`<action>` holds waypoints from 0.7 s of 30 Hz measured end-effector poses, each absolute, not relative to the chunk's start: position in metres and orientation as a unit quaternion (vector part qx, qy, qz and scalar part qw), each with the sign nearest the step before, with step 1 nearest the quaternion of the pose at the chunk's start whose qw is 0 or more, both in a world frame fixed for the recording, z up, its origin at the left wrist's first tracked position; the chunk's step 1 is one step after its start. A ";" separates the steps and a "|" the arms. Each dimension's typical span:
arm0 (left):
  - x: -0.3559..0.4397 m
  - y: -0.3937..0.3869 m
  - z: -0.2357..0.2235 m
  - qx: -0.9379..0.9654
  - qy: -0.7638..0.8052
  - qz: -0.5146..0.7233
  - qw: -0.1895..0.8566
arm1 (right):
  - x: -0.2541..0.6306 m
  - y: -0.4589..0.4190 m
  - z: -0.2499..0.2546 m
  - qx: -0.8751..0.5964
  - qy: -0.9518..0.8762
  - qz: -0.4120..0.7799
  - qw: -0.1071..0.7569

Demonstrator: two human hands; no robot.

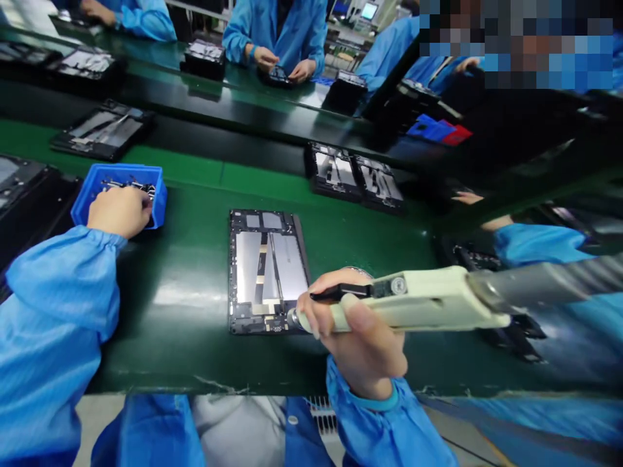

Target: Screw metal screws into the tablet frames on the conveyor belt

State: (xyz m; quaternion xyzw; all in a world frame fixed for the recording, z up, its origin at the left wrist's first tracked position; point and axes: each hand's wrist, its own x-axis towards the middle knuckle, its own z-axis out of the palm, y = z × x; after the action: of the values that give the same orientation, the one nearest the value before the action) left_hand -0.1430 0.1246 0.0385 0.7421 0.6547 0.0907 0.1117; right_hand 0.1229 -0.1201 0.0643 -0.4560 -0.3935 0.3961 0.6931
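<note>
My right hand (363, 331) is wrapped around a pale electric screwdriver (428, 301), its thumb and fingers closed on the body by the black lever. The tool lies nearly level, and its tip is over the lower right corner of an opened tablet (287, 266) lying flat with silver battery panels and ribbon cables showing. I cannot tell whether the tip touches it. To the left, my left hand (119, 211) reaches into a blue bin (85, 211) of small parts (146, 188). Its fingers are curled, and the fingertips and anything between them are hidden.
Two opened tablets (333, 170) lie at the back right, another tablet (102, 130) at the back left. A dark tray (29, 201) stands left of the bin. A grey hose (555, 282) runs right from the screwdriver. A co-worker's sleeve (540, 243) is close on the right; others sit across.
</note>
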 end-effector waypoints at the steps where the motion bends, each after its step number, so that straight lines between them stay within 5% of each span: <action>1: -0.143 0.122 0.041 0.752 0.648 0.076 0.097 | 0.119 -0.119 0.062 -0.456 -0.399 0.399 0.688; 6: -0.140 0.115 0.049 0.775 0.628 0.028 0.067 | 0.117 -0.112 0.053 -0.452 -0.397 0.410 0.686; 16: -0.121 0.110 0.077 0.722 0.660 0.198 0.065 | 0.116 -0.113 0.048 -0.492 -0.432 0.391 0.647; 18: -0.090 0.084 0.079 0.760 0.581 0.254 0.142 | 0.116 -0.112 0.047 -0.495 -0.438 0.384 0.645; 21: -0.030 0.032 0.059 0.790 0.406 0.246 0.389 | 0.115 -0.110 0.044 -0.479 -0.435 0.391 0.655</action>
State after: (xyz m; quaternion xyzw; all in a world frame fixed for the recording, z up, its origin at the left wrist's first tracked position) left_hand -0.0302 0.0317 0.0591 0.7895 0.4056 0.2460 0.3895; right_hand 0.1149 -0.1101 0.0442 -0.4785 -0.4353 0.3906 0.6550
